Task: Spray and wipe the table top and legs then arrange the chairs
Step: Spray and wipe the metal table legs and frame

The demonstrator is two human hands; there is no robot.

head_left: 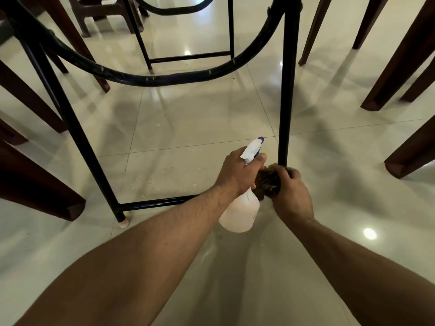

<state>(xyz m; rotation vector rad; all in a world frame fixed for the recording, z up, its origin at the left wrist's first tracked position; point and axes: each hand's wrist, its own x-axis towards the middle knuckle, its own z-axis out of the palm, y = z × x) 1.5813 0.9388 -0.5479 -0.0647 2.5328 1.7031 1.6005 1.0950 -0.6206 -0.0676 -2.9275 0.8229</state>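
At floor level beneath the desk, the view takes in the black metal frame and both bare forearms reaching forward.

The left hand [237, 175] grips the neck of a white spray bottle [240, 212], fingers curled round it. The bottle's body hangs below the hand, just above the floor [188, 128]. Its white and purple nozzle [253, 149] points toward the near right desk leg [288, 90].

The right hand [292, 191] is clamped on a brown cloth [268, 182], which is bunched against the bottom of that leg. The foot of the leg is hidden behind cloth and hand. The two hands sit just beside each other, the cloth between them and touching the bottle's neck.

The near left desk leg [70, 118] slants down to a pale foot cap [123, 222]. A low crossbar [155, 203] runs from it toward the hands. A curved black brace [150, 78] sweeps between the two near legs. A second pair of legs [188, 57] stands farther back.

Dark brown chair legs [404, 67] stand on the right, and more on the left [35, 184], all well apart from the hands.

Small crumbs [146, 184] lie scattered on the glossy pale tiles near the crossbar.
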